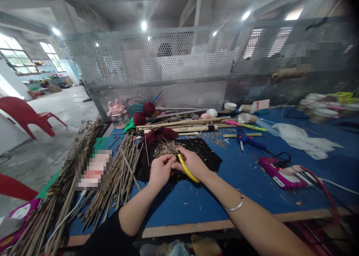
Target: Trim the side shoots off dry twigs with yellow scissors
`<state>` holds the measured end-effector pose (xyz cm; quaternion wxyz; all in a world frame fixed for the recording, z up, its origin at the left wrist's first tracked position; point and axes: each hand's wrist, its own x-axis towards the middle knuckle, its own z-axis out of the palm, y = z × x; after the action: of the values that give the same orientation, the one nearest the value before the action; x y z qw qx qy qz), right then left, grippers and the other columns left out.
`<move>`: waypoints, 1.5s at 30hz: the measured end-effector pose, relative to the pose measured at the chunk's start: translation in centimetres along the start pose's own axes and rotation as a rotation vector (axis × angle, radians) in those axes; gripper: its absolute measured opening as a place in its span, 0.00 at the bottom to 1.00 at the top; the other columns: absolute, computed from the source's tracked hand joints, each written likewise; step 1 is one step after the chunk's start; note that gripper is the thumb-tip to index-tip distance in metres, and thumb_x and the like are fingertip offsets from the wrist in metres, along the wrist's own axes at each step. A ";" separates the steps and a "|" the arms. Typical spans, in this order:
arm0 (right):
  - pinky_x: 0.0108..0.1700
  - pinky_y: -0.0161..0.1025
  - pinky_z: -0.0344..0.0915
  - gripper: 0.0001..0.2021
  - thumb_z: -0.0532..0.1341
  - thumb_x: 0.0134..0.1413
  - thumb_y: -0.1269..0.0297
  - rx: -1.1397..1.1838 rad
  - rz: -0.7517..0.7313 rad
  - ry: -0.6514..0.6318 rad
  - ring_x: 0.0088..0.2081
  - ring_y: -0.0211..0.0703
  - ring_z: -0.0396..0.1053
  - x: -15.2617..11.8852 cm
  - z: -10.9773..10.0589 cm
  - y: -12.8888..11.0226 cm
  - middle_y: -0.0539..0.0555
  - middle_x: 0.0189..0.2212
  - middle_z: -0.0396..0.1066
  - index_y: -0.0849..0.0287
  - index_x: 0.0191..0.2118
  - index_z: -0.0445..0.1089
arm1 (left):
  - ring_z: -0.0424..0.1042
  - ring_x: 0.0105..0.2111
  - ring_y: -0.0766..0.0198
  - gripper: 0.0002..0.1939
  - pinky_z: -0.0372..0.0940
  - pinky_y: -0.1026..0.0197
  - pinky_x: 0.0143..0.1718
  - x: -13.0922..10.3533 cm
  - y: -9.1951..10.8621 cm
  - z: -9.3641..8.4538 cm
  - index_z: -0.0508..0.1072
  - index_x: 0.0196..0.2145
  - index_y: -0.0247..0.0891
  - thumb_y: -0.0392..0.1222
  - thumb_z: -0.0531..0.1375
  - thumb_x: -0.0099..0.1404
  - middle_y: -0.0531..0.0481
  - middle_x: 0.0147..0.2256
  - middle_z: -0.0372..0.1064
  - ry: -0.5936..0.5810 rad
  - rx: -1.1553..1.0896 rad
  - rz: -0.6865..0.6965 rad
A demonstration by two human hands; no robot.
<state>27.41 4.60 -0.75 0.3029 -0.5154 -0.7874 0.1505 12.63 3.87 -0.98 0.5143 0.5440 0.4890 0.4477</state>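
My right hand [192,162] is closed around yellow-handled scissors [183,164], whose dark blades point up and to the left. Close beside it, my left hand [162,170] has its thumb and fingers pinched together. Whatever it grips is too small or too hidden to make out. Both hands are over a black cloth [211,157] on the blue tabletop. A heap of short, pale brown cuttings [165,148] lies on that cloth, just beyond my fingers. To the left, many thin brown sticks [126,164] are spread in a loose bundle.
A longer bundle of twigs [63,188] runs along the left table edge. Dark red yarn balls [148,109], a pink bottle [117,114] and bamboo rods [179,127] sit at the back. Rightward are a blue glue gun [248,140], white plastic [304,140] and a magenta power strip [280,173] with cords.
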 end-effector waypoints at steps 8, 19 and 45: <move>0.29 0.33 0.57 0.24 0.57 0.47 0.46 -0.044 0.048 -0.045 0.27 0.42 0.68 0.0 0.1 0.2 0.54 0.26 0.70 0.58 0.44 0.64 | 0.57 0.14 0.73 0.14 0.57 0.70 0.14 0.0 0.2 -0.1 0.73 0.31 0.32 0.47 0.59 0.53 0.54 0.18 0.63 0.036 0.009 -0.010; 0.46 0.42 0.59 0.31 0.62 0.41 0.49 -0.102 -0.017 -0.003 0.47 0.49 0.64 -0.1 0.1 -0.2 0.60 0.47 0.64 0.59 0.51 0.58 | 0.55 0.14 0.74 0.13 0.52 0.71 0.14 0.1 0.3 -0.2 0.71 0.27 0.32 0.48 0.61 0.51 0.56 0.15 0.60 0.067 -0.026 0.027; 0.26 0.32 0.56 0.24 0.56 0.47 0.45 -0.025 0.011 -0.050 0.25 0.41 0.68 0.0 0.6 0.3 0.53 0.25 0.70 0.58 0.43 0.65 | 0.59 0.15 0.74 0.15 0.57 0.70 0.16 0.6 -0.5 0.0 0.73 0.30 0.32 0.46 0.63 0.48 0.54 0.19 0.65 -0.010 -0.200 -0.061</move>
<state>27.27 4.73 -1.37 0.2759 -0.5195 -0.7937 0.1550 12.69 4.43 -1.46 0.5818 0.4772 0.4558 0.4756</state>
